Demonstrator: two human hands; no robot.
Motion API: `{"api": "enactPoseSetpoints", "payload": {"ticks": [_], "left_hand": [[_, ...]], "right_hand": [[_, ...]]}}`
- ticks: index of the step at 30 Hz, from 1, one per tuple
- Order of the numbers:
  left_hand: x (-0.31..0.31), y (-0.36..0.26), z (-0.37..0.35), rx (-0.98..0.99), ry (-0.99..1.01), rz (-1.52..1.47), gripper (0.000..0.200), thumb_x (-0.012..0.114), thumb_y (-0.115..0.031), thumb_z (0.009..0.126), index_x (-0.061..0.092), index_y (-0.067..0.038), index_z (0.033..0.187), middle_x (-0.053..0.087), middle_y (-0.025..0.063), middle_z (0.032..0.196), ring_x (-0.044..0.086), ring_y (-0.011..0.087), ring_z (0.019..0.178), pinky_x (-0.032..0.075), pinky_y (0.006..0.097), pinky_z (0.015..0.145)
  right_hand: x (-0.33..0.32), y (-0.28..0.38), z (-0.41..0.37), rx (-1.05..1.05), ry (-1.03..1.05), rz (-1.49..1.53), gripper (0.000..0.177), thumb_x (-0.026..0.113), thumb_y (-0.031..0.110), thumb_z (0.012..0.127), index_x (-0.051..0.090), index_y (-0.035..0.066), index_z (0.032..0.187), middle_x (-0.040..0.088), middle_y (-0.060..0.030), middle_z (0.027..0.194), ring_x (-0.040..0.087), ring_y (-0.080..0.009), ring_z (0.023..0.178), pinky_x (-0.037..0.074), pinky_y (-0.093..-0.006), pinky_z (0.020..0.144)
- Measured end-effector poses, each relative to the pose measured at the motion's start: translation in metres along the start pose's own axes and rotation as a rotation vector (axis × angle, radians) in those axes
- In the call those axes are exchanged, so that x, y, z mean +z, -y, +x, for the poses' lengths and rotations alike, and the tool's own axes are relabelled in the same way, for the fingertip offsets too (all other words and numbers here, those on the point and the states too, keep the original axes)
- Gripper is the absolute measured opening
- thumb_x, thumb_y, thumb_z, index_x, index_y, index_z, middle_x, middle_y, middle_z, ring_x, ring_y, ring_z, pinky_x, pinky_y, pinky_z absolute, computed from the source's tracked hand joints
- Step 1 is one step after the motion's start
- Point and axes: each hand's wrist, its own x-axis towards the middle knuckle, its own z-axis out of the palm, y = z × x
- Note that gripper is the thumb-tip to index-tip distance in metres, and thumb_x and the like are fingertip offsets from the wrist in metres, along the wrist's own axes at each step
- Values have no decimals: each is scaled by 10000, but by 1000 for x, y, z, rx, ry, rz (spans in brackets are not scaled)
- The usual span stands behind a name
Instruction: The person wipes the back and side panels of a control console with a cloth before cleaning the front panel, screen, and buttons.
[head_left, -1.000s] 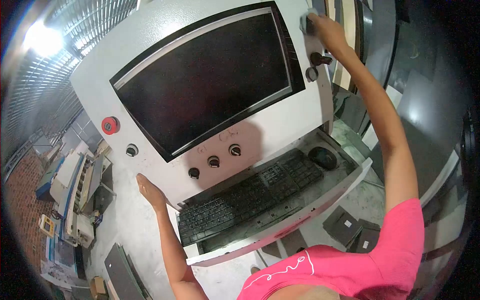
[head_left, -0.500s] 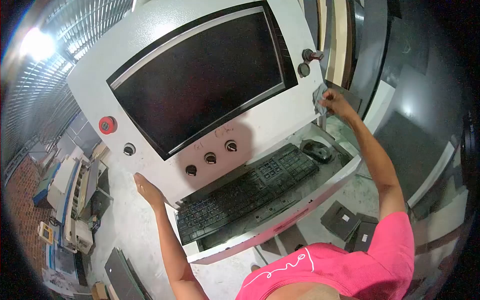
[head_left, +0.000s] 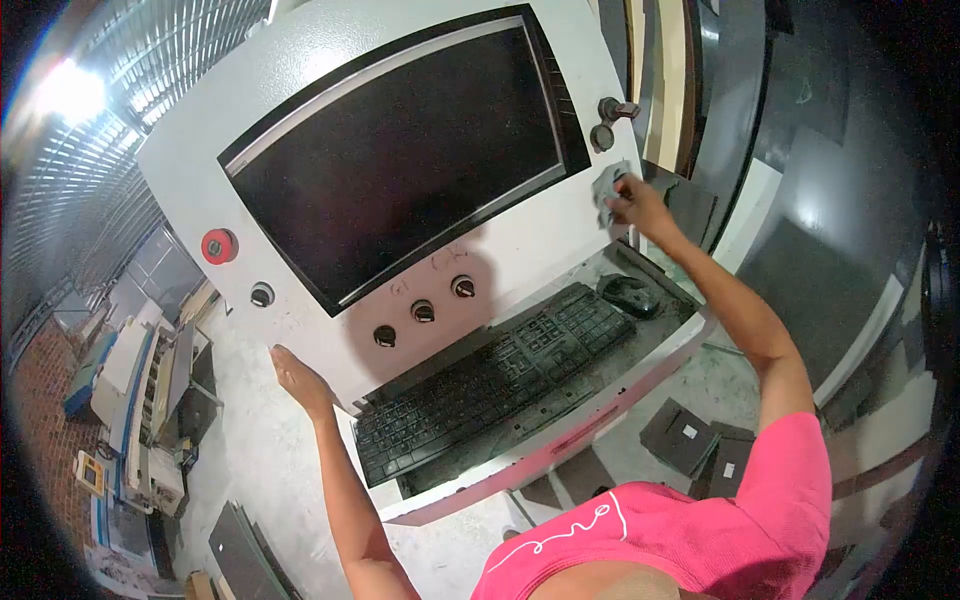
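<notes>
A white control console (head_left: 560, 235) with a large dark screen (head_left: 400, 160) fills the view. My right hand (head_left: 632, 203) presses a small grey cloth (head_left: 606, 186) against the console's right edge, just below two knobs (head_left: 607, 122). My left hand (head_left: 298, 380) rests flat on the console's lower left corner, fingers together, holding nothing. Under the screen sit three round knobs (head_left: 423, 311), and a black keyboard (head_left: 490, 385) lies on the tray below.
A red emergency button (head_left: 216, 246) and a small knob (head_left: 262, 295) sit left of the screen. A black mouse (head_left: 627, 292) lies right of the keyboard. Dark flat boxes (head_left: 690, 440) lie on the floor at right; machines and clutter stand at lower left.
My right hand with the cloth swept down the console's right edge from the top corner, then rose slightly and moved left. My left hand stayed put.
</notes>
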Motion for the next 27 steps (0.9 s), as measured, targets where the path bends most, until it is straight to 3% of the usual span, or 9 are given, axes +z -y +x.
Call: {"api": "enactPoseSetpoints", "payload": {"ticks": [2, 8, 11, 12, 19, 21, 22, 24, 27], "left_hand": [[1, -4, -2, 21, -30, 47, 621, 335, -366, 1015, 371, 190, 1288, 429, 289, 1350, 415, 321, 1265, 294, 354, 1066], [2, -1, -3, 95, -66, 96, 598, 323, -355, 1020, 403, 182, 1269, 476, 284, 1304, 459, 311, 1218, 332, 354, 1035], [0, -6, -2, 65, -4, 16, 576, 322, -345, 1020, 441, 180, 1227, 525, 278, 1231, 493, 305, 1148, 348, 352, 1007], [1, -6, -3, 62, 10, 17, 569, 324, -342, 1020, 455, 179, 1207, 542, 274, 1199, 504, 300, 1117, 355, 352, 993], [9, -5, -6, 90, -142, 91, 473, 362, -268, 1015, 516, 151, 1171, 592, 218, 1165, 535, 263, 1085, 386, 342, 978], [4, 20, -1, 202, -130, 262, 448, 367, -243, 1016, 519, 149, 1170, 600, 205, 1165, 538, 248, 1096, 381, 343, 993], [2, 13, -2, 93, -52, 197, 451, 367, -236, 1007, 495, 143, 1215, 508, 264, 1290, 457, 347, 1242, 317, 381, 1077], [3, -19, -6, -20, -45, 61, 474, 359, -270, 1013, 506, 140, 1200, 530, 243, 1278, 483, 307, 1220, 340, 371, 1046], [9, -20, -5, 100, -118, -57, 463, 384, -318, 1004, 552, 107, 1077, 565, 111, 894, 478, 161, 860, 408, 309, 779]], "right_hand": [[20, 18, -10, -250, -26, -222, 225, 657, 102, 812, 523, 27, 976, 571, -163, 914, 613, -315, 858, 525, -398, 708], [-9, 139, 46, -803, -456, -422, 332, 590, 102, 842, 487, 135, 1156, 518, -154, 1053, 571, -387, 924, 481, -471, 758], [-39, 159, 120, -741, -672, -646, 326, 602, 209, 830, 507, 171, 1139, 575, -146, 1009, 610, -400, 862, 503, -493, 690], [-42, 172, 117, -537, -605, -719, 357, 599, 83, 814, 500, 123, 1155, 567, -165, 1075, 580, -401, 975, 485, -461, 785], [-60, 132, 125, -407, -121, -983, 259, 567, 148, 821, 531, 77, 1067, 599, -187, 1064, 593, -407, 969, 479, -493, 813], [-76, 107, 145, -421, -253, -856, 268, 625, 186, 787, 566, 46, 1008, 623, -210, 965, 594, -407, 961, 475, -477, 804], [-82, 104, 158, -314, -178, -1008, 288, 606, 173, 801, 568, 40, 1053, 617, -219, 979, 591, -399, 980, 472, -465, 827], [-86, 68, 176, -570, -318, -949, 364, 572, 163, 824, 503, 48, 1162, 572, -218, 1079, 581, -398, 1001, 468, -480, 842], [-48, 126, 137, -420, -227, -865, 391, 557, 48, 830, 470, 47, 1212, 543, -199, 1151, 567, -385, 1043, 462, -461, 875]]}}
